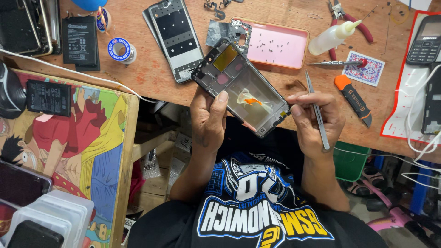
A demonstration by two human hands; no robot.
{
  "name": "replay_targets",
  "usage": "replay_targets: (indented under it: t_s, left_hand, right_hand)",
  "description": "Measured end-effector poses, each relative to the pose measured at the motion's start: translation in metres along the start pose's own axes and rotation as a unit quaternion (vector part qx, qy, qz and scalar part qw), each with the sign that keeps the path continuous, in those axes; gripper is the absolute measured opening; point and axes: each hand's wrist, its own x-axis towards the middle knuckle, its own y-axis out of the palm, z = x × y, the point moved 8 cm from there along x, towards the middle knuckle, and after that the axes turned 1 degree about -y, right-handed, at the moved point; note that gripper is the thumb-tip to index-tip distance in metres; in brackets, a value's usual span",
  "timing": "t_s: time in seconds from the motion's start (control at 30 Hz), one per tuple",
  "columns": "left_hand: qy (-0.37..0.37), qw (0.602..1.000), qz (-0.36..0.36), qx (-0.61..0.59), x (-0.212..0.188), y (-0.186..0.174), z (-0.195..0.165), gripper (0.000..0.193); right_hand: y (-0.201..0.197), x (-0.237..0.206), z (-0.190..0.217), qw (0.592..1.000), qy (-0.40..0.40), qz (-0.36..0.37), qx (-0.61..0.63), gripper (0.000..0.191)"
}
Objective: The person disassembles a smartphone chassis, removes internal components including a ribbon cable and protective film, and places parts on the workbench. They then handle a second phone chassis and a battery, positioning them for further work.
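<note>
Two bare hands share the work: our left hand (pixel 209 117) clasps the opened black phone frame with its exposed inner plate (pixel 241 87) from below, thumb on its face, while our right hand (pixel 314 121) steadies the frame's lower corner and grips slim metal tweezers (pixel 318 112). Just beyond the frame lies a pink tray of tiny screws (pixel 280 46); right of the tweezers rests an orange-tipped black pry tool (pixel 353 94).
</note>
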Motion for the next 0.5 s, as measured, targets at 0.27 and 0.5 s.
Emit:
replay_targets:
  t_s: [0.27,0.5]
  left_hand:
    - [-0.015,0.998,0.017,-0.063,0.003,0.001,0.009,0.036]
    - [-0.016,0.998,0.011,-0.065,0.006,-0.007,0.018,0.03]
  right_hand:
    - [-0.006,0.003,-0.004,0.998,-0.011,-0.008,0.053,0.026]
    - [-0.007,0.0,-0.006,0.998,0.005,-0.002,0.066,0.025]
